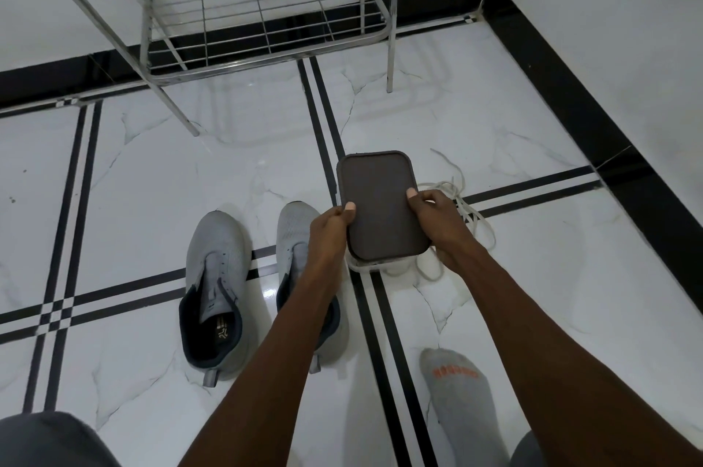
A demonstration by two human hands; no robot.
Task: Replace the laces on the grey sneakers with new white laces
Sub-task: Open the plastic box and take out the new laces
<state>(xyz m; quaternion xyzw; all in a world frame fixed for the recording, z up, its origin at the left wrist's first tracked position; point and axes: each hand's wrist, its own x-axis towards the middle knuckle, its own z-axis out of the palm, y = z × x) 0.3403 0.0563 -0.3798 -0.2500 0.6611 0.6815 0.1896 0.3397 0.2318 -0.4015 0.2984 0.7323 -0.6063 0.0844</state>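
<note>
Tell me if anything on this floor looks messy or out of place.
Only the loose white laces, sprawled in a tangle on the tiles beside the lidded container. Both grey sneakers stand upright, laceless.

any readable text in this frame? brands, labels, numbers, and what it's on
Nothing reads cleanly.
Left sneaker insole: a small gold mark, too small to read.
Grey sock: orange lettering across the toe, blurred and unreadable.
Brown lid, held by both hands: no text visible.

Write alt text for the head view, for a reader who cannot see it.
Both hands, left hand and right hand, grip a dark brown lid above the tiled floor. Two unlaced grey sneakers stand left of it, with loose white laces to its right.
</note>
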